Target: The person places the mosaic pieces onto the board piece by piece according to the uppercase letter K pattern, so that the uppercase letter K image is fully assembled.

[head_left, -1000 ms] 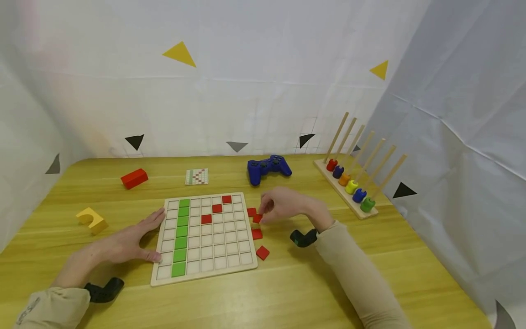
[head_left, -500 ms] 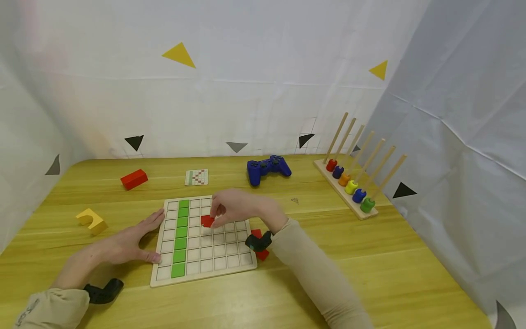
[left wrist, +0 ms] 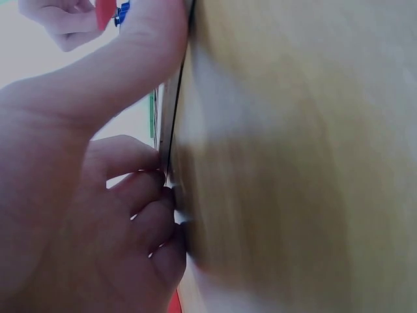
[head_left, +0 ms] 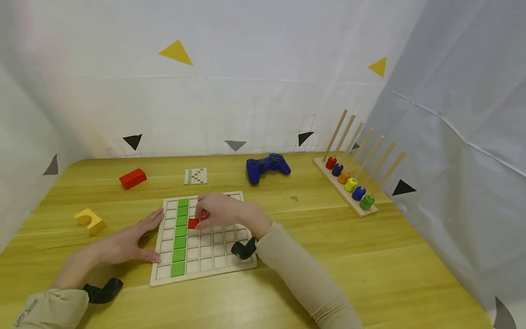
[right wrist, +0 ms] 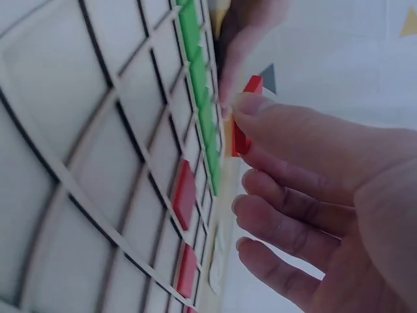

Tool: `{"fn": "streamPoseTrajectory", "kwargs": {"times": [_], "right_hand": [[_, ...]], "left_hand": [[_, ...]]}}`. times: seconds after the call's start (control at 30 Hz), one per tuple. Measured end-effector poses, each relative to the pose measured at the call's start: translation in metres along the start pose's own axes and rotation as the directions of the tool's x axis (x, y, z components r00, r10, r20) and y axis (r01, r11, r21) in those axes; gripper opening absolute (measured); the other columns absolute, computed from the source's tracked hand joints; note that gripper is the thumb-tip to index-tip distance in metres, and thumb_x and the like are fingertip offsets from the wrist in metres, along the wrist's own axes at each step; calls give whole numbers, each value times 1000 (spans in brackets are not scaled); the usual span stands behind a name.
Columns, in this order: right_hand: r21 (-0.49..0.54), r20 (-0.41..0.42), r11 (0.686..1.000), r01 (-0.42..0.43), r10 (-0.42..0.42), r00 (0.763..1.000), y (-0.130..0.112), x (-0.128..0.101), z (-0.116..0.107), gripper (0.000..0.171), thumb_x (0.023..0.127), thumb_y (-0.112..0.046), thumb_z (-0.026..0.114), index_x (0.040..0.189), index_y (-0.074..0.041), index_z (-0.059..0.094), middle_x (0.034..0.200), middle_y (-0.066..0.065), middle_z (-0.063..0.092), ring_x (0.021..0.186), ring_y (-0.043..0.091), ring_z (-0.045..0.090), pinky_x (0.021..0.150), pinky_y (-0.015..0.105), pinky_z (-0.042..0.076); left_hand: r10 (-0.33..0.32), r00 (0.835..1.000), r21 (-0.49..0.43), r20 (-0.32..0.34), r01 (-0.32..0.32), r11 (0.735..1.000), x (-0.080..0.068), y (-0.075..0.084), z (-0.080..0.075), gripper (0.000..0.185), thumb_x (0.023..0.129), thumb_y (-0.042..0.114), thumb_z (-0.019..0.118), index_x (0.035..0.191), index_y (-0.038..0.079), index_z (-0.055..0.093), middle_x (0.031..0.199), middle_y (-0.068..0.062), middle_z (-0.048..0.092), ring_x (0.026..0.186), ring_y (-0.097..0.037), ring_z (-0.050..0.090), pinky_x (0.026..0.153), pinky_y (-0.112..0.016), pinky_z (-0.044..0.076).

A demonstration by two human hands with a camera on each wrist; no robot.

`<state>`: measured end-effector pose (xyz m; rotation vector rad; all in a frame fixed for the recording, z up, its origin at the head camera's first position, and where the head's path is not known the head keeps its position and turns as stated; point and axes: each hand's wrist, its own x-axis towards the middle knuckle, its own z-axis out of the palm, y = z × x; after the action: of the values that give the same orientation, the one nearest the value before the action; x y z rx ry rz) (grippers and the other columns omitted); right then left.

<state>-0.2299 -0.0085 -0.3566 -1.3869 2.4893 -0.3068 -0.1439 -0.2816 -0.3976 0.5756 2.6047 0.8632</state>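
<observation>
My right hand (head_left: pixel 226 211) pinches a red square tile (right wrist: pixel 251 98) between thumb and index finger, close over the wooden grid board (head_left: pixel 206 265). In the head view the tile is beside the column of green tiles (head_left: pixel 177 269). A red tile (right wrist: pixel 185 195) lies in a cell below that hand in the right wrist view, with another beyond it; the hand partly hides them in the head view. My left hand (head_left: pixel 127 242) rests at the board's left edge, fingers extended and thumb on the rim.
Behind the board lie a small pattern card (head_left: pixel 195 176), a blue game controller (head_left: pixel 268 165) and a red block (head_left: pixel 133 178). A yellow arch block (head_left: pixel 91 221) sits at left. At right stands a peg rack (head_left: pixel 345 183) with coloured beads. My right wrist mostly hides loose red tiles.
My right hand took a red tile from the table right of the board and moved left over the board with it. The left hand has stayed at the edge.
</observation>
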Motion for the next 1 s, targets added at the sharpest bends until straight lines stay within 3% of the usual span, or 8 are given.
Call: {"fn": "streamPoseTrajectory", "kwargs": {"times": [0.53, 1.0], "right_hand": [[-70, 26, 997, -19, 21, 999, -6, 6, 14, 24, 93, -37, 71, 105, -15, 72, 97, -6, 56, 84, 6, 53, 74, 14, 44], [-62, 33, 997, -49, 51, 998, -6, 7, 16, 24, 93, -37, 71, 105, -16, 72, 100, -6, 57, 86, 5, 54, 77, 15, 45]], "left_hand": [[-1, 1000, -15, 4, 1, 1000, 0, 0, 0, 114, 78, 48, 80, 159, 1, 15, 165, -27, 4, 146, -58, 8, 111, -75, 13], [14, 1000, -4, -9, -14, 1000, 0, -1, 0, 114, 78, 49, 80, 159, 0, 16, 165, -27, 5, 146, -57, 10, 111, -74, 15]]}}
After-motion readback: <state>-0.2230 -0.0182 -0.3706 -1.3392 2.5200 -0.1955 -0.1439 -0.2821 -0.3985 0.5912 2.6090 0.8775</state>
